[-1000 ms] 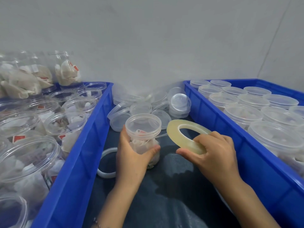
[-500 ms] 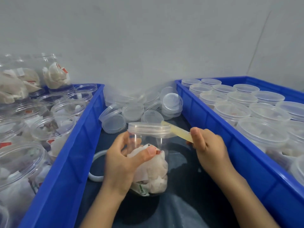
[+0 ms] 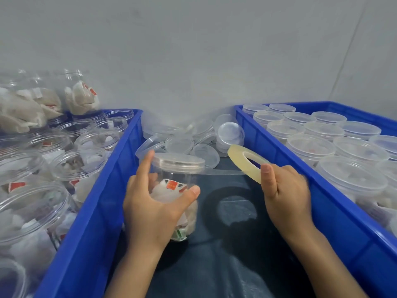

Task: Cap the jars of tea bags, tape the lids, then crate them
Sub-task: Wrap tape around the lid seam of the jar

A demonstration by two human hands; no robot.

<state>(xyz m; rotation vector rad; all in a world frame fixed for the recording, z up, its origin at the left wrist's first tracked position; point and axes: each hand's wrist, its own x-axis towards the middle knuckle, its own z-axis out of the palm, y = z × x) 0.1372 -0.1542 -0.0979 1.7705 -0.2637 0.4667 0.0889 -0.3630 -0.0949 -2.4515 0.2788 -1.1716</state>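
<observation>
Tape [image 3: 223, 172] from roll [image 3: 247, 162] to jar [image 3: 178, 190]

1. You had two blue crates: the left crate [image 3: 120, 168] and the right crate [image 3: 300, 168].
2. You worked with two hands, the left hand [image 3: 150, 207] and the right hand [image 3: 285, 194].
3. You held one capped jar [image 3: 178, 190].
4. You held one tape roll [image 3: 245, 162].
5. The loose lids [image 3: 182, 143] and crated jars were too many and overlapped to count surely.

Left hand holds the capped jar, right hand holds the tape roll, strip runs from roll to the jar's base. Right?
Not quite. The head view shows the strip running from the tape roll to the jar just under its lid, not the base. Left hand holds the capped jar, right hand the roll.
</observation>
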